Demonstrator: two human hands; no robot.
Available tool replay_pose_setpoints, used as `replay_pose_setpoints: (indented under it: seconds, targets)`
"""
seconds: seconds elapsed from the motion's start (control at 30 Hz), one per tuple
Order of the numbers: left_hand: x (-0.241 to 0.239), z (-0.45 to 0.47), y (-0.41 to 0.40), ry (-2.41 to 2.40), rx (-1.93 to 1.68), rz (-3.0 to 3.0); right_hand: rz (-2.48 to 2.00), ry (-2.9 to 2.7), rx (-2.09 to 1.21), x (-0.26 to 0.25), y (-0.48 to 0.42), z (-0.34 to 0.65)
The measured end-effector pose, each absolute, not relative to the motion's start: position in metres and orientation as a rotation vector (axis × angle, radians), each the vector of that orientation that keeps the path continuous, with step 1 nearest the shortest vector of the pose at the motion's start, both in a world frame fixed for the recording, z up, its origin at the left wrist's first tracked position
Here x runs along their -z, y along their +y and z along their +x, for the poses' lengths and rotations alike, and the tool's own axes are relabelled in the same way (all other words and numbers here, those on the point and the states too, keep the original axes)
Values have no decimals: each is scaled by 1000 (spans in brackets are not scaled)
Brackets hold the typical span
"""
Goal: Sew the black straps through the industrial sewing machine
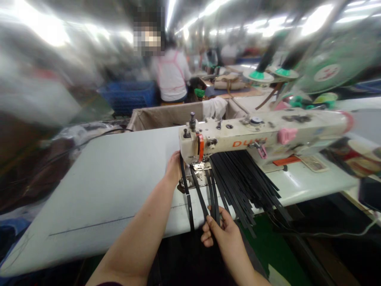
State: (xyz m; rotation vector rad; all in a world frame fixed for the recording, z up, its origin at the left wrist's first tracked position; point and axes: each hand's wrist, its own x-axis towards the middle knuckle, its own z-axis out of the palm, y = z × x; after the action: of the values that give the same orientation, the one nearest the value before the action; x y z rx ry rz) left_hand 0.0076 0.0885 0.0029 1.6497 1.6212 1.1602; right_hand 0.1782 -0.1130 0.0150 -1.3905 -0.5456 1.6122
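A cream sewing machine (220, 137) stands on a pale work table. My left hand (174, 169) reaches behind the left side of its head, beside a black strap (189, 206) that hangs over the table's front edge; its fingers are hidden by the machine. My right hand (220, 230) is closed on narrow black straps (200, 194) in front of the needle plate, thumb on top. These straps run up under the presser foot area. To the right, a thick bundle of black straps (244, 182) lies under the machine arm, its ends overhanging the front edge.
The table (119, 178) carries a printed ruler line near its front. Behind it stands a cloth-lined bin (166, 117) with white fabric on its rim. A person (172, 73) sits farther back near a blue crate (131, 95). Thread cones (257, 75) stand at the right.
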Motion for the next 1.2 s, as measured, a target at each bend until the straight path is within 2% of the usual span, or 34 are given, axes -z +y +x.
replay_pose_setpoints:
  seconds: [0.43, 0.9, 1.2]
  targets:
    - [17, 7, -1, 1584, -907, 2425, -1371, -612, -1660, -15, -127, 191]
    - [15, 7, -3, 1546, -936, 2381, -1412, -617, -1726, -14, -136, 209]
    - [15, 6, -3, 1547, -940, 2409, -1352, -715, -1637, -11, -138, 215]
